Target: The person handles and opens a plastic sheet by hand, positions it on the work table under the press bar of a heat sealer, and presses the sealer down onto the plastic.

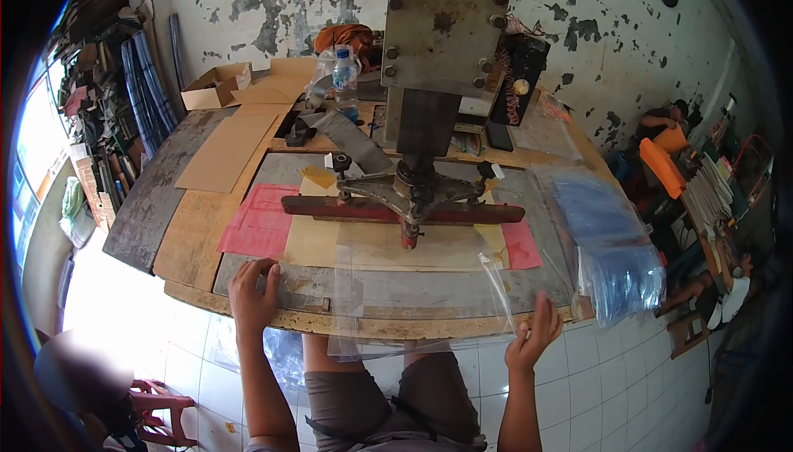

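A clear plastic sheet [413, 303] lies under the press head and hangs over the table's front edge. My left hand [254, 293] rests at the front edge of the board, left of the sheet, its thumb apart from the fingers and nothing in it. At the sheet's right edge is my right hand [535, 332], thumb and fingers apart, palm turned inward. The press's red bar [347, 210] spans above the sheet. Beneath it are a tan sheet [312, 241] and pink pieces at left [256, 219] and right [520, 245].
Stacked clear plastic bags [615, 245] lie on the right. Cardboard [225, 154], an open box [216, 86], a water bottle [344, 76] and a phone [499, 136] are toward the back. One person [661, 121] sits far right; another [83, 378] is at lower left beside a red stool [165, 411].
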`<state>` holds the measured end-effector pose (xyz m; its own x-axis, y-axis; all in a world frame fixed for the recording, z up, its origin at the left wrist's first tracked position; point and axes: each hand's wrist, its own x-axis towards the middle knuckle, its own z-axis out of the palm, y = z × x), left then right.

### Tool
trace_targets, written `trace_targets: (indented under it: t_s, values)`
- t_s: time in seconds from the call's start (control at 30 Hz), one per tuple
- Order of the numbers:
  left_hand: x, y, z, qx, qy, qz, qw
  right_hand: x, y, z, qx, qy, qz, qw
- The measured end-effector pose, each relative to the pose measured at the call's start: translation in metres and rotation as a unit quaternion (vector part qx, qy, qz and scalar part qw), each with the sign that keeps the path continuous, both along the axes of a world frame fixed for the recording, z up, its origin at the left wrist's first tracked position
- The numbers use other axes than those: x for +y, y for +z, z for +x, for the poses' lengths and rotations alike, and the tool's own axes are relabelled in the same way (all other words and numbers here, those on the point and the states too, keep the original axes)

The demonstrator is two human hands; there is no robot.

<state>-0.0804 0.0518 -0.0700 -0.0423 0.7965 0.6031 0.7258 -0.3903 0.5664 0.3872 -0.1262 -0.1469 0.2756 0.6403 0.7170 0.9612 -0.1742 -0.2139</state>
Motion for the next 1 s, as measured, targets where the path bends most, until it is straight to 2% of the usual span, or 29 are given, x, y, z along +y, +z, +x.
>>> trace_targets:
  t_s: [0.03, 0.13, 0.23, 0.33, 0.43, 0.53, 0.63, 0.73, 0.83, 0.93, 1.0]
  values:
    - [0.0, 0.0, 0.0, 0.0, 0.001, 0.001, 1.0, -0.001, 0.002, 0.001, -0.024, -0.007, -0.045, 0.999]
    - [0.0, -0.001, 0.0, 0.0, 0.004, 0.004, 1.0, 0.006, 0.003, -0.009, 0.03, 0.01, 0.114, 0.993]
    - [0.0, -0.002, 0.001, -0.002, 0.005, 0.001, 1.0, 0.002, -0.003, -0.006, 0.044, 0.006, -0.005, 0.999]
    - [0.0, -0.001, 0.001, -0.003, 0.003, -0.005, 1.0, 0.003, -0.004, -0.007, 0.057, 0.018, 0.082, 0.995]
    - [0.001, -0.001, 0.0, 0.0, 0.002, -0.005, 1.0, 0.003, 0.006, -0.009, 0.006, 0.011, 0.062, 0.998]
    - [0.0, -0.001, 0.001, 0.0, 0.006, -0.01, 1.0, 0.002, 0.004, -0.01, 0.022, 0.001, 0.038, 0.999]
    - [-0.001, 0.0, 0.0, -0.003, 0.006, -0.013, 1.0, 0.006, 0.01, -0.014, -0.017, -0.016, 0.11, 0.994]
    - [0.001, -0.001, 0.0, -0.003, 0.003, -0.007, 1.0, 0.004, 0.003, -0.008, 0.048, 0.0, 0.004, 0.999]
    - [0.0, -0.001, 0.0, -0.003, 0.002, -0.01, 1.0, 0.004, 0.007, -0.01, 0.039, -0.01, 0.08, 0.996]
    - [0.001, -0.002, 0.0, -0.002, 0.003, -0.009, 1.0, 0.003, 0.011, -0.01, 0.029, 0.003, -0.013, 0.999]
    - [0.0, -0.001, 0.0, -0.002, 0.006, -0.009, 1.0, 0.0, 0.009, -0.009, 0.071, 0.013, 0.011, 0.997]
